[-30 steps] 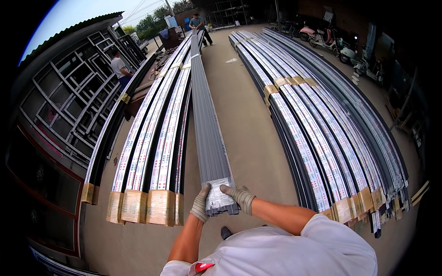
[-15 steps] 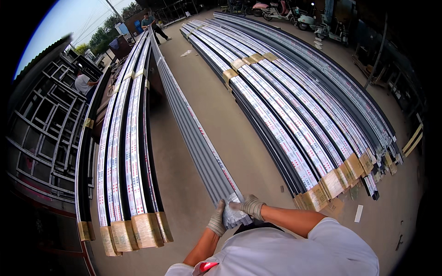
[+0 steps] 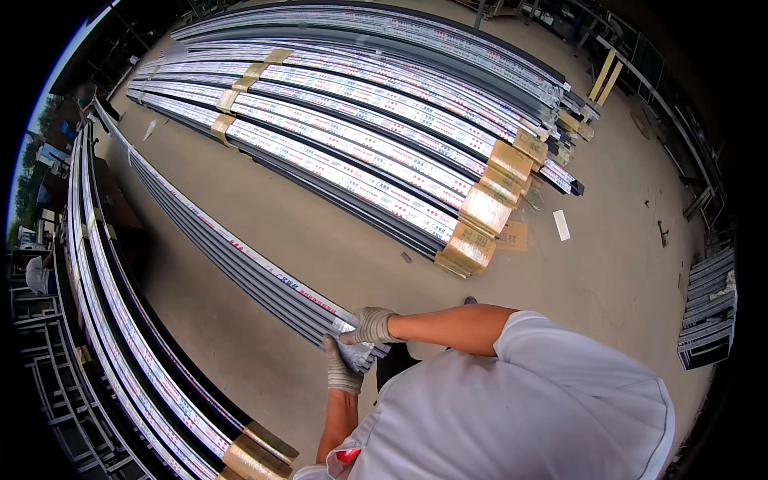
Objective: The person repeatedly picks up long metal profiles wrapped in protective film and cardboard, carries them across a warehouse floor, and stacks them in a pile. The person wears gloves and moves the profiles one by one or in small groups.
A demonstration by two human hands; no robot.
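L hand (image 3: 342, 373), R hand (image 3: 370, 326), gripping grey bundle (image 3: 250, 277), nr end

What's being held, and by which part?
A bundle of long grey profiles, held at its near, plastic-wrapped end: left grip on one side, right grip on the other.

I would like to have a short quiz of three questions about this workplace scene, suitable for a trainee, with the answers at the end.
1. True or false: the gloved left hand and gloved right hand both hold the near end of the grey bundle.
2. Which colour are the wrappings on the near ends of the large stack? A) blue B) brown C) green
3. Which hand is nearer to that stack?

Key: 1. True; 2. B; 3. The right hand.
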